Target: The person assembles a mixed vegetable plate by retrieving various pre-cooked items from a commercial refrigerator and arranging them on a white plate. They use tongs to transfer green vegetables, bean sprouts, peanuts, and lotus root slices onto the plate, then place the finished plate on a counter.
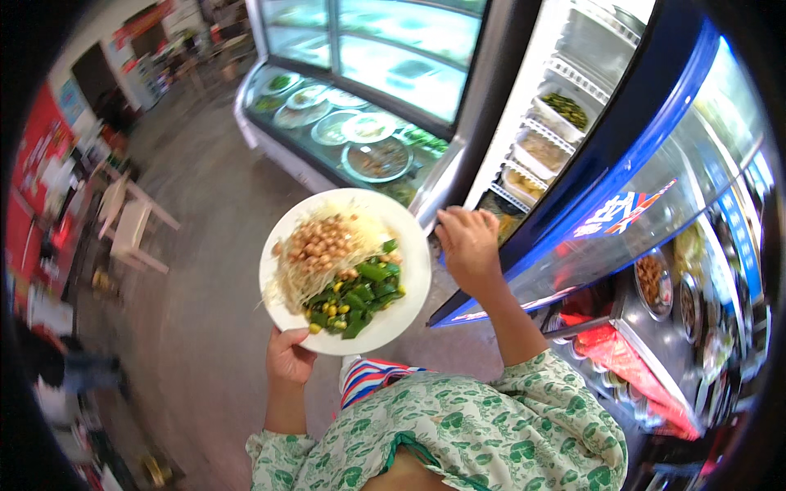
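Observation:
A round white plate [401, 286] is held in front of me, with my left hand [291, 358] closed on its near left rim. Peanuts [321, 245] lie heaped over pale thin noodle-like shreds [288, 282]. Beside them on the plate are cut green peppers [372, 286] mixed with yellow beans or kernels [331, 311]. Just right of the plate, my right hand [472, 245] has loosely bent, parted fingers and no visible object in it. It is at the opening of an upright refrigerator, near its swung-out blue-edged door [606, 184].
White racks inside the refrigerator carry food trays [562, 114]. Ahead stands a glass display cooler [401, 53] with several plates of food [377, 159]. At the right is a metal counter with bowls [652, 282] and a red cloth or plastic sheet [630, 372]. A wooden chair [135, 229] stands left.

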Demonstrator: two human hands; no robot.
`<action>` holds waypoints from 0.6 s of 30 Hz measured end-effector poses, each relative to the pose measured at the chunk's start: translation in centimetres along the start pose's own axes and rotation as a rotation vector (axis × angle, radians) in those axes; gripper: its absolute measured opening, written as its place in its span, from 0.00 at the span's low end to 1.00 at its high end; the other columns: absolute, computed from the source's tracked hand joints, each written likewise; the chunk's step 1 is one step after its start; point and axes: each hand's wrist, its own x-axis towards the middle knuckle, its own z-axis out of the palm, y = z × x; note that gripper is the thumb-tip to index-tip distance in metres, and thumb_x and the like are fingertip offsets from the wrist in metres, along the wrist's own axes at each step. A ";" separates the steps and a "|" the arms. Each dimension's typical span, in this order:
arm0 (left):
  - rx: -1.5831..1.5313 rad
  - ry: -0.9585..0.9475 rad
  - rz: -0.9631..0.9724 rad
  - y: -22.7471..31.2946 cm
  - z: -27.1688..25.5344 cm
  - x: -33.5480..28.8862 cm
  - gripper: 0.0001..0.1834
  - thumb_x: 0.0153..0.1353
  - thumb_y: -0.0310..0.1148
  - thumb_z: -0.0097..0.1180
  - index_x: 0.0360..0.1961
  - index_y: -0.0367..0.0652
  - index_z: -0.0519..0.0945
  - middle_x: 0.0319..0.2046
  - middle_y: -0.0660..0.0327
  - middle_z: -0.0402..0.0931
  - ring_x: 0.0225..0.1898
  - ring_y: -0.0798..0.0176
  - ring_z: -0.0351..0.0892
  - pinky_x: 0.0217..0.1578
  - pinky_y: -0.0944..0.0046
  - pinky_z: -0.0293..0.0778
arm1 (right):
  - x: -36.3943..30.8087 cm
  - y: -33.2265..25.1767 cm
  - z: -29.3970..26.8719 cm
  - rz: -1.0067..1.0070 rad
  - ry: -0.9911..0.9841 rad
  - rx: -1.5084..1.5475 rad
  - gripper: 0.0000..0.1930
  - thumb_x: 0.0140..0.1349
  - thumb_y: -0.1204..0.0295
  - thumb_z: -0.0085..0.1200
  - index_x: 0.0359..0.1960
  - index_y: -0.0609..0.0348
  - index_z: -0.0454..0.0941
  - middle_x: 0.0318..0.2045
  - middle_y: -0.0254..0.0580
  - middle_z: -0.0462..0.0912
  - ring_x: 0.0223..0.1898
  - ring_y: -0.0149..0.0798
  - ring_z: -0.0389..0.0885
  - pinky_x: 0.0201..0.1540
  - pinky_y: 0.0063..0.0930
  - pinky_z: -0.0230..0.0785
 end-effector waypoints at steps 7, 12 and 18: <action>0.042 -0.264 -0.157 0.0 -5.6 9.2 0.33 0.42 0.16 0.43 0.56 0.40 0.62 0.49 0.54 0.69 0.50 0.53 0.71 0.50 0.52 0.72 | -11.5 -0.9 4.4 0.277 -0.396 -0.642 0.01 0.46 0.73 0.51 0.20 0.53 0.73 0.20 0.40 0.75 0.25 0.40 0.78 0.27 0.32 0.67; 0.049 -0.434 -0.356 0.9 -8.2 12.3 0.35 0.41 0.15 0.43 0.57 0.40 0.61 0.51 0.54 0.68 0.51 0.52 0.70 0.51 0.52 0.70 | -16.8 -8.2 2.1 0.625 -0.620 -0.583 0.08 0.51 0.67 0.53 0.22 0.58 0.77 0.23 0.48 0.80 0.27 0.45 0.81 0.30 0.39 0.71; 0.091 -0.537 -0.496 5.1 -10.4 10.9 0.37 0.40 0.14 0.43 0.58 0.41 0.61 0.53 0.54 0.67 0.55 0.52 0.67 0.55 0.52 0.65 | -21.5 -17.5 2.4 1.034 -0.600 -0.438 0.17 0.54 0.56 0.54 0.32 0.58 0.79 0.27 0.52 0.81 0.32 0.51 0.80 0.34 0.42 0.71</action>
